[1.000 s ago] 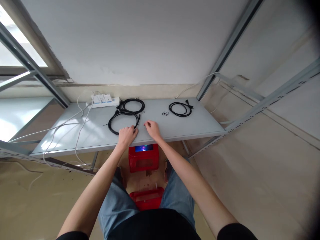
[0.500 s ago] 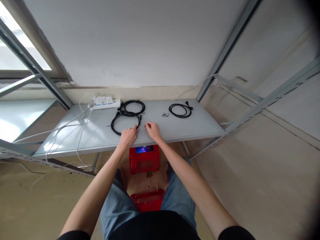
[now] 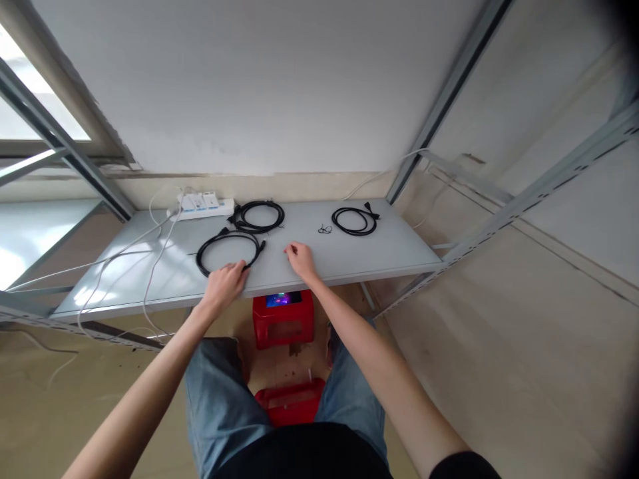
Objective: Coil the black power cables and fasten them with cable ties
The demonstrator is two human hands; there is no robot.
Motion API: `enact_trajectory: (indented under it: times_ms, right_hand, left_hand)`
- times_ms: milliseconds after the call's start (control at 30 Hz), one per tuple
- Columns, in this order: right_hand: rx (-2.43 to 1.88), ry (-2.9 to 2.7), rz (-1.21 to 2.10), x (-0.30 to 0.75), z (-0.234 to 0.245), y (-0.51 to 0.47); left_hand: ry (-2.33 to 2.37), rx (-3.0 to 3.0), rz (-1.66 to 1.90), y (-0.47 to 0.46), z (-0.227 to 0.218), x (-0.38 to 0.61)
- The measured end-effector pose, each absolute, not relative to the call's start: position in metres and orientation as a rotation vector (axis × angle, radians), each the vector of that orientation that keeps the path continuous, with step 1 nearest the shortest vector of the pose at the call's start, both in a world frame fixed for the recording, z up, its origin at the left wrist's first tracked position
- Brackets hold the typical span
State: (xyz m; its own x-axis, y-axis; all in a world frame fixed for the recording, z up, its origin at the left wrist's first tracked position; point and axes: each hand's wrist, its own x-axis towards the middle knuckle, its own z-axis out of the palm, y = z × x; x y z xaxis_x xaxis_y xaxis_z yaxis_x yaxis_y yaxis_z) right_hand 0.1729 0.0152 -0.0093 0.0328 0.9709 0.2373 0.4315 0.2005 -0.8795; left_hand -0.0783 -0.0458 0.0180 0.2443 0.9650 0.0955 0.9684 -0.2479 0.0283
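My left hand (image 3: 225, 285) grips the near edge of a coiled black power cable (image 3: 202, 251) at the front left of the grey shelf (image 3: 319, 263). Bare shelf lies under my right hand (image 3: 299, 258), whose fingers are curled together at the middle; what they hold, if anything, is too small to make out. Behind the gripped cable lies a second coiled black cable (image 3: 259, 216). A third black cable coil (image 3: 354, 221) rests at the right, with small black twist ties (image 3: 324, 229) beside it.
A white power strip (image 3: 202, 211) with chargers stands at the back left, and white cords (image 3: 158, 263) trail from it over the shelf's front edge. Metal uprights (image 3: 424, 140) frame the shelf. Below are a red stool (image 3: 283, 326) with a lit phone (image 3: 283, 299) on it.
My left hand has slid the near cable coil left and toward me, apart from the coil behind it. My right hand stays nearly in place, fingers still curled. The view has shifted slightly.
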Motion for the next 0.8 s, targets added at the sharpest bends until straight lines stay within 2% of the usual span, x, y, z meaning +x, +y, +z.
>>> enact_trajectory:
  times_ms: [200,467,700,767,800]
  right_hand:
    - [-1.403,-1.553,0.709,0.173,-0.009,0.017]
    - [-1.400,-1.539,0.741,0.172,-0.006,0.016]
    - [-1.120,-1.555,1.267,0.201,0.001,0.010]
    - [-1.166,-1.556,1.140,0.217,0.001,0.008]
    - [-1.226,-1.548,0.960,0.226,0.001,0.007]
  left_hand:
    - [-1.853,-2.397,-0.389,-0.044,0.008,-0.155]
    - [-2.030,-2.386,-0.905,-0.037,-0.003,-0.162]
    - [-2.001,-2.287,-1.057,-0.047,0.010,-0.133]
    - [-1.861,-2.402,-1.030,-0.054,0.012,-0.106]
    - [-1.778,-2.470,-1.010,-0.054,0.012,-0.092]
